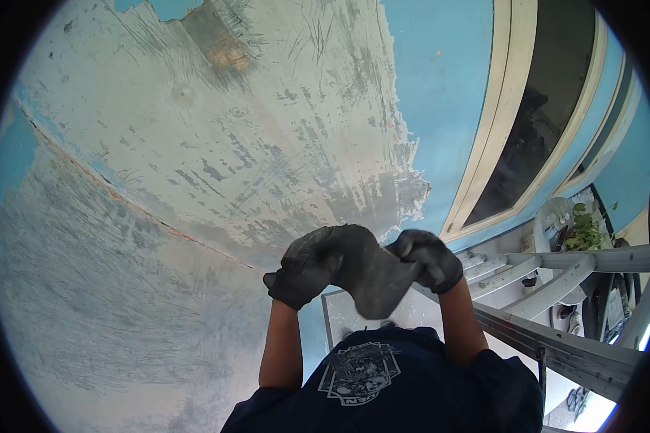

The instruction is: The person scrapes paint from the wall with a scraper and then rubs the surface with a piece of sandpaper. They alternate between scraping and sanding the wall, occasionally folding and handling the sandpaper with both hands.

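Both my hands wear dark work gloves and are raised in front of the scraped wall [303,137]. Between them is a dark grey, bent, sheet-like piece [384,287], blurred at its edges; its exact kind cannot be made out. My left hand [303,274] is closed on its left end, where glove and piece blend in the same dark tone. On the other side, my right hand [432,261] is closed with fingers curled around the right edge. The lower part of the piece hangs down toward my chest.
A metal ladder [549,278] stands close on my right. Beyond it are a green plant [585,229] and some footwear [576,401] on the floor. A cream-framed window [509,123] is set in the blue-painted wall [440,94]. A cracked seam [148,215] crosses the wall at left.
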Motion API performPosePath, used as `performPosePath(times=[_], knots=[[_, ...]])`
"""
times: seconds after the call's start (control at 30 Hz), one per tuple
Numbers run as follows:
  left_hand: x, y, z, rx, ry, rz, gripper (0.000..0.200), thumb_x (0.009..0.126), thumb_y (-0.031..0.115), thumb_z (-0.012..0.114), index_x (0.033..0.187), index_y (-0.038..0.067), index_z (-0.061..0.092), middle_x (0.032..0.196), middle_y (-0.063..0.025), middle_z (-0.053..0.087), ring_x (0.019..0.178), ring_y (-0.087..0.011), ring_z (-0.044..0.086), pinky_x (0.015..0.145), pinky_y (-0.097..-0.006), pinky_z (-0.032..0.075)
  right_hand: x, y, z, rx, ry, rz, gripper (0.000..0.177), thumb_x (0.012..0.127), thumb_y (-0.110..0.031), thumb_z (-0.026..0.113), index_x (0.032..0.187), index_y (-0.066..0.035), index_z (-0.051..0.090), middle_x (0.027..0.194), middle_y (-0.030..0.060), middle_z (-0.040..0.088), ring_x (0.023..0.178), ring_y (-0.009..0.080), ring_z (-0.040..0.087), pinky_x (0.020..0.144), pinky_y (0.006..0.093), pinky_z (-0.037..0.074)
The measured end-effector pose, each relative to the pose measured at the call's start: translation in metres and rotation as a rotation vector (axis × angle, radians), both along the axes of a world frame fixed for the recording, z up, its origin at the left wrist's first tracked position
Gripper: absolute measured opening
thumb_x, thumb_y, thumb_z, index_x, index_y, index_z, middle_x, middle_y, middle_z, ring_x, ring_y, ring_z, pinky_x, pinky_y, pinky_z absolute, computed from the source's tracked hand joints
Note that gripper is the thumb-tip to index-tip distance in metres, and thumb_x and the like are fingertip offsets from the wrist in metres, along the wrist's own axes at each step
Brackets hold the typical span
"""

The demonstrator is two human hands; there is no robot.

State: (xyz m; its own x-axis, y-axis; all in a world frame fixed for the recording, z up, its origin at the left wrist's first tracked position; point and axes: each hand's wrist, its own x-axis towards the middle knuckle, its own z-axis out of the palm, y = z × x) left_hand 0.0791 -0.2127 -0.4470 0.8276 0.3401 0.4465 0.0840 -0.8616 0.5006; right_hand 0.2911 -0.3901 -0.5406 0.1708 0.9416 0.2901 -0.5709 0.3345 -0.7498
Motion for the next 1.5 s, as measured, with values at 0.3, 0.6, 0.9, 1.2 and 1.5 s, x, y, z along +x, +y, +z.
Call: performPosePath(times=[0.3,0.6,0.9,1.2,1.5], knots=[[0.001,-0.013,-0.015,-0.083,-0.140,0.112,0.030,0.087,0.000,0.068,0.116,0.000,0.062,0.108,-0.0131,0.071,0.099,-0.0210,0.068,0.089,-0.0328,0.053,-0.011,-0.005,-0.010,-0.357,-0.378,-0.693,0.049,0.093,-0.003,0.063,0.140,-0.004,0.048,0.136,0.0097,0.055,0.123,0.0194,0.054,0.099,0.0331,0.046],[0.015,-0.046,-0.012,-0.250,-0.139,0.242,0.022,0.093,0.006,0.065,0.114,0.002,0.064,0.109,-0.0125,0.069,0.101,-0.0223,0.066,0.087,-0.0329,0.052,-0.047,-0.002,0.017,-0.177,-1.083,-0.740,0.030,0.091,-0.005,0.064,0.120,0.000,0.062,0.114,0.0126,0.068,0.104,0.0230,0.065,0.091,0.0341,0.050],[-0.008,-0.023,-0.019,-0.487,-0.054,-0.011,0.023,0.092,0.006,0.067,0.114,0.000,0.065,0.100,-0.0060,0.071,0.091,-0.0158,0.065,0.079,-0.0302,0.052,-0.038,-0.008,0.049,-0.399,-0.549,-0.334,0.029,0.092,-0.010,0.063,0.119,0.001,0.063,0.107,0.0082,0.068,0.089,0.0148,0.061,0.078,0.0309,0.052],[-0.003,-0.033,-0.021,-0.979,-0.071,-0.064,0.024,0.087,-0.003,0.070,0.110,0.001,0.065,0.102,-0.0045,0.070,0.092,-0.0116,0.064,0.080,-0.0283,0.054,-0.032,-0.018,0.039,-0.238,-0.044,-0.001,0.050,0.087,-0.011,0.069,0.131,0.005,0.051,0.120,0.0110,0.064,0.107,0.0169,0.061,0.091,0.0330,0.052],[-0.003,-0.038,-0.019,-0.933,-0.167,-0.044,0.023,0.086,-0.006,0.068,0.109,0.000,0.064,0.106,-0.0058,0.069,0.097,-0.0133,0.066,0.087,-0.0291,0.053,-0.033,-0.011,0.053,-0.379,-0.498,-0.227,0.033,0.091,-0.011,0.068,0.121,0.001,0.060,0.108,0.0096,0.068,0.098,0.0147,0.064,0.087,0.0306,0.053]])
